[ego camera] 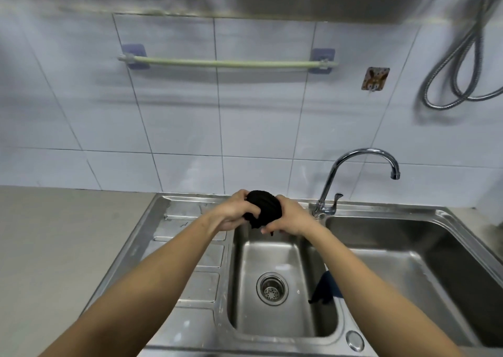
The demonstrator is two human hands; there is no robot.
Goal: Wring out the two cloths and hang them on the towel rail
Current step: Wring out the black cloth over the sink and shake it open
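Sink point(275, 326): two cloths point(265, 207) (perhaps), gripped.

I find no legible text, label, brand or number in my view. The wall sticker point(375, 78) carries only a picture.

Pale tiles point(258, 117) are covering the wall behind a steel sink point(408, 261) and tap point(362, 163), a beige counter point(54, 248) lying left, a hose point(462, 65) hanging right.

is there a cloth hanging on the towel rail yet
No, the towel rail is bare, and both the left hand and right hand grip a black cloth above the sink.
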